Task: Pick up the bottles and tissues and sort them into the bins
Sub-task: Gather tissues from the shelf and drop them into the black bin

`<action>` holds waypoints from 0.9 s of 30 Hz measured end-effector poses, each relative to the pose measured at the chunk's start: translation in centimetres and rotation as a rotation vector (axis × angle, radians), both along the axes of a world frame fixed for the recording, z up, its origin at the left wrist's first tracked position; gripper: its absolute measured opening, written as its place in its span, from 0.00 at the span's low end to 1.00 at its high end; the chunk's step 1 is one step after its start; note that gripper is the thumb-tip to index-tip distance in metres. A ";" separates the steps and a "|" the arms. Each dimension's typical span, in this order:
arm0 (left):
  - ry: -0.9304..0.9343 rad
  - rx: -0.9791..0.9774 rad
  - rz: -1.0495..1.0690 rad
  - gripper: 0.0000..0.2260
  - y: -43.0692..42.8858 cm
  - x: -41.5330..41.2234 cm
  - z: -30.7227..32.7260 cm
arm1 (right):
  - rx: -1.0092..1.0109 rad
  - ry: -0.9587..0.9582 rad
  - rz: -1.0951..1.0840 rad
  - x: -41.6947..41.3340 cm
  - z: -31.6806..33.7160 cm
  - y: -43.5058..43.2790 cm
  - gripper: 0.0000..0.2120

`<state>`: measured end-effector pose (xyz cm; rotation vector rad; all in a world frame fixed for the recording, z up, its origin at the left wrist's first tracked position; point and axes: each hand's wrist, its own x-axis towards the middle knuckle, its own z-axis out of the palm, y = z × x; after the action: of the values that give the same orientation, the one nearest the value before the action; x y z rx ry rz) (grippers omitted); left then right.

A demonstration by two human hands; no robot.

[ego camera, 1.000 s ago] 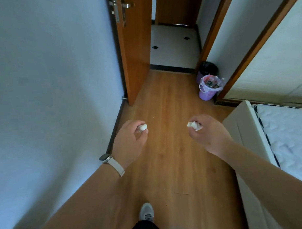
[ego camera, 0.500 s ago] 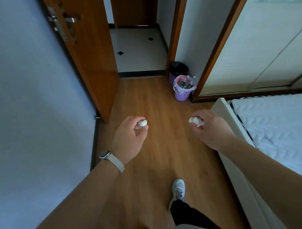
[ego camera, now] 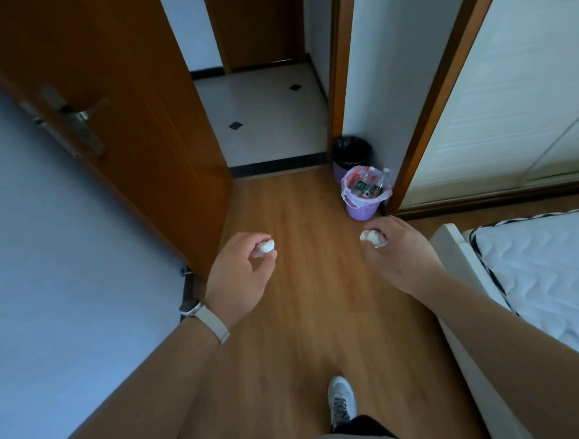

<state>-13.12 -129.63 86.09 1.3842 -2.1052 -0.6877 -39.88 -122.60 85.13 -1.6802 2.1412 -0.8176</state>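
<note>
Meanwhile, a person is carrying two tissue wads: the left hand [ego camera: 241, 273] is pinching one tissue [ego camera: 265, 247], the right hand [ego camera: 397, 251] another [ego camera: 374, 237]. Light, soft and crushable, they are probably needing only fingertip grips, while two bins [ego camera: 363, 207] are waiting ahead by the door frame.

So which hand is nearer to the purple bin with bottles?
Right. The right hand is just below the purple bin; the left hand is farther away, to its lower left.
</note>
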 end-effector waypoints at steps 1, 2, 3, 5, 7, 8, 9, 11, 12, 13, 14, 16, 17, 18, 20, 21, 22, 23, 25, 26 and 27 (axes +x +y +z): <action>0.000 -0.015 -0.004 0.11 -1.2 -1.0 0.2 | -0.003 -0.003 0.008 -0.9 0.2 -1.3 0.07; 0.002 -0.026 -0.015 0.11 -2.3 -1.9 0.4 | 0.001 -0.010 0.010 -1.7 0.4 -2.4 0.06; 0.006 -0.032 -0.028 0.11 -3.2 -2.6 0.6 | 0.008 -0.020 0.006 -2.4 0.6 -3.3 0.06; 0.016 -0.039 -0.048 0.11 -5.1 -3.5 0.7 | -0.001 -0.019 0.001 -3.5 0.7 -5.1 0.06; 0.016 -0.056 -0.042 0.11 -7.4 -4.5 0.7 | 0.004 -0.013 -0.001 -4.5 0.8 -7.0 0.06; 0.018 -0.063 -0.037 0.11 -8.7 -4.9 0.6 | 0.011 -0.017 -0.003 -5.0 0.7 -8.0 0.06; 0.016 -0.068 -0.037 0.11 -9.9 -5.4 0.4 | 0.024 -0.022 -0.005 -5.5 0.6 -9.2 0.07; 0.017 -0.062 -0.050 0.11 -12.3 -6.0 0.0 | 0.059 -0.034 -0.017 -6.2 0.3 -11.5 0.07; 0.021 -0.051 -0.059 0.10 -13.6 -6.3 -0.4 | 0.070 -0.032 -0.018 -6.4 0.1 -12.7 0.08; 0.025 -0.043 -0.067 0.10 -15.0 -6.5 -0.7 | 0.080 -0.026 -0.018 -6.6 -0.2 -14.0 0.08; 0.030 -0.036 -0.074 0.10 -16.6 -6.7 -1.1 | 0.091 -0.015 -0.016 -6.9 -0.6 -15.4 0.08; 0.038 -0.017 -0.081 0.10 -20.1 -7.2 -2.0 | 0.135 0.031 0.011 -7.4 -1.1 -18.5 0.11; 0.036 -0.006 -0.087 0.10 -22.1 -7.5 -2.4 | 0.152 0.044 0.018 -7.8 -1.2 -20.2 0.13; 0.036 0.000 -0.094 0.10 -24.1 -7.9 -2.7 | 0.153 0.035 -0.005 -8.0 -1.1 -22.0 0.14; 0.051 0.018 -0.105 0.11 -28.6 -8.5 -3.0 | 0.138 0.007 -0.084 -8.4 -0.9 -25.9 0.14; 0.058 0.031 -0.109 0.11 -31.0 -8.8 -2.9 | 0.129 0.018 -0.108 -8.4 -0.8 -27.9 0.13; 0.057 0.043 -0.115 0.11 -33.3 -9.0 -2.8 | 0.124 0.041 -0.118 -8.4 -0.7 -29.9 0.12; 0.053 0.057 -0.123 0.11 -35.6 -9.2 -2.7 | 0.125 0.057 -0.117 -8.4 -0.5 -31.8 0.12; 0.049 0.073 -0.144 0.12 -40.0 -9.4 -2.3 | 0.134 0.056 -0.121 -8.2 0.1 -35.8 0.13; 0.053 0.069 -0.161 0.12 -42.1 -9.5 -2.1 | 0.122 0.066 -0.131 -8.1 0.4 -37.7 0.12; 0.051 0.063 -0.184 0.12 -44.2 -9.7 -2.0 | 0.101 0.090 -0.144 -8.1 0.6 -39.6 0.11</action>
<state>-22.83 -173.82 84.10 1.2013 -2.2064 -0.8596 -47.99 -162.17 85.72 -1.5555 2.3444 -0.6713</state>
